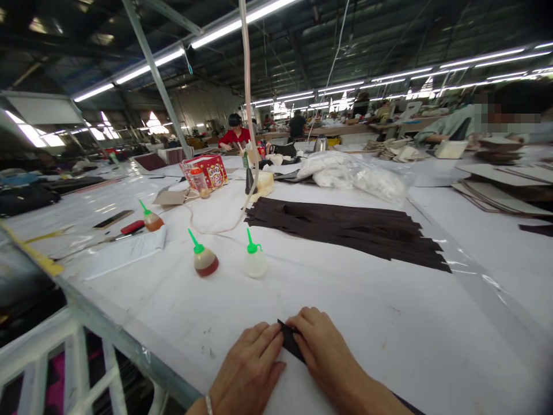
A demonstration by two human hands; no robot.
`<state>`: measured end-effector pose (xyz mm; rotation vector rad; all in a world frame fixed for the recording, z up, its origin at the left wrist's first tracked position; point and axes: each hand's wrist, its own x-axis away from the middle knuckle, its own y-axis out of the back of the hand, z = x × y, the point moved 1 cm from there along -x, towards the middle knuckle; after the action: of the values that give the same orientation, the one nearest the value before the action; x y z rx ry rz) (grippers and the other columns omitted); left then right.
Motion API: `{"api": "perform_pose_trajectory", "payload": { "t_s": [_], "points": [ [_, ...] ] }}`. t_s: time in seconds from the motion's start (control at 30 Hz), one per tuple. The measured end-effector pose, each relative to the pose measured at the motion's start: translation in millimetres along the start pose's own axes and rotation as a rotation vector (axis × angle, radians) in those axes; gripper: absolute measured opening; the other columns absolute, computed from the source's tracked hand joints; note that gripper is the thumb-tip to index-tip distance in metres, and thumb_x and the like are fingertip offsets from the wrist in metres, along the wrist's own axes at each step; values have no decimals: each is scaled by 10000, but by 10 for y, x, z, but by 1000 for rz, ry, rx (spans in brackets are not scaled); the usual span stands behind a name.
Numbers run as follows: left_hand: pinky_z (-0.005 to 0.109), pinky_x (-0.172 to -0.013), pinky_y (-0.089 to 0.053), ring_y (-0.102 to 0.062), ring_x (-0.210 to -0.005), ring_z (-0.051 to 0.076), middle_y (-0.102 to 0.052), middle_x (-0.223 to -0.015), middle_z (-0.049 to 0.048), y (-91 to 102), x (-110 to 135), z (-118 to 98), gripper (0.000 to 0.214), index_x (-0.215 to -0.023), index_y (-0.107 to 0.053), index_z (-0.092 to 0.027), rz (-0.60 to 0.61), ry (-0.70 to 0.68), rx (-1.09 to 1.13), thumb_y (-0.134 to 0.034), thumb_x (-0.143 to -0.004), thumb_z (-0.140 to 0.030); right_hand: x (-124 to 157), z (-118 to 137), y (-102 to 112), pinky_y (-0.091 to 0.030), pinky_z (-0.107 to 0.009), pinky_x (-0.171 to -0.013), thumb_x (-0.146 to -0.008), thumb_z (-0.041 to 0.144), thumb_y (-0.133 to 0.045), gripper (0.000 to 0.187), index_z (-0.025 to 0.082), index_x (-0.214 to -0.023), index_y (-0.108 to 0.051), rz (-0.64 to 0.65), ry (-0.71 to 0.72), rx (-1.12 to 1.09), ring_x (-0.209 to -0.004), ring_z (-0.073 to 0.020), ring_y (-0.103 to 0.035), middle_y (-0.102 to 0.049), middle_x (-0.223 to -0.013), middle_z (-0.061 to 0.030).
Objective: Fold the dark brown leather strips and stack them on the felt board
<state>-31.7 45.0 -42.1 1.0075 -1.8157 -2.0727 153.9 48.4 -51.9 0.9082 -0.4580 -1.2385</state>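
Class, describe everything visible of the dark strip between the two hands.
The dark strip is narrow and plain, perhaps leather or cloth. It lies slantwise on the white tabletop, its far end pointed. The left hand touches one edge; the right hand covers part of it. A dark length near the picture's bottom edge may be its continuation.

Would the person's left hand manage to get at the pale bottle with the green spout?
Probably yes: nothing visible blocks the white tabletop between the left hand and the pale bottle, though that hand is at the dark strip now.
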Motion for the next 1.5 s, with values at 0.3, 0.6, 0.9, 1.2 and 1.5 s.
{"api": "perform_pose_trajectory", "payload": {
  "t_s": [0.3, 0.6, 0.9, 1.2, 1.5],
  "points": [
    [416, -880, -553, -612, -1057, 258, -628, -1228, 98, 64, -9, 73, 332, -1212, -562, -156, -9, 17, 58, -506, -886, -180, 55, 0, -35, -426, -351, -786, -877, 11, -487, 309, 187, -1097, -614, -42, 125, 100, -872, -220, -502, -573, -940, -60],
    [423, -884, -542, -586, -1072, 268, -606, -1269, 77, 34, 32, 89, 374, -1244, -544, -150, 40, 16, 10, -539, -871, -181, 115, 29, -15, -416, -350, -765, -850, 7, -530, 305, 182, -1092, -593, -55, 218, 236, -845, -212, -510, -565, -940, -55],
    [420, -901, -530, -567, -1093, 257, -602, -1254, 74, 60, 38, 109, 381, -1262, -544, -190, 41, 63, 48, -526, -882, -187, 90, 43, -16, -346, -362, -741, -815, 25, -564, 384, 153, -1177, -559, -43, 299, 343, -838, -220, -486, -584, -948, -57],
    [425, -980, -485, -516, -1172, 246, -541, -1320, 69, 97, 19, 116, 418, -1264, -535, -228, 86, 118, 113, -545, -853, -156, 62, 89, 14, -327, -413, -813, -752, -15, -484, 610, 224, -1313, -472, 24, 239, 368, -960, -261, -483, -588, -1057, -76],
    [388, -1004, -456, -519, -1178, 210, -584, -1287, 58, 181, -119, 159, 347, -1161, -559, -188, 183, -37, 155, -490, -844, -65, 155, 3, 131, -363, -359, -794, -793, -46, -481, 337, 162, -1041, -576, 24, 221, 359, -851, -224, -491, -572, -960, -59]
  ]
}}
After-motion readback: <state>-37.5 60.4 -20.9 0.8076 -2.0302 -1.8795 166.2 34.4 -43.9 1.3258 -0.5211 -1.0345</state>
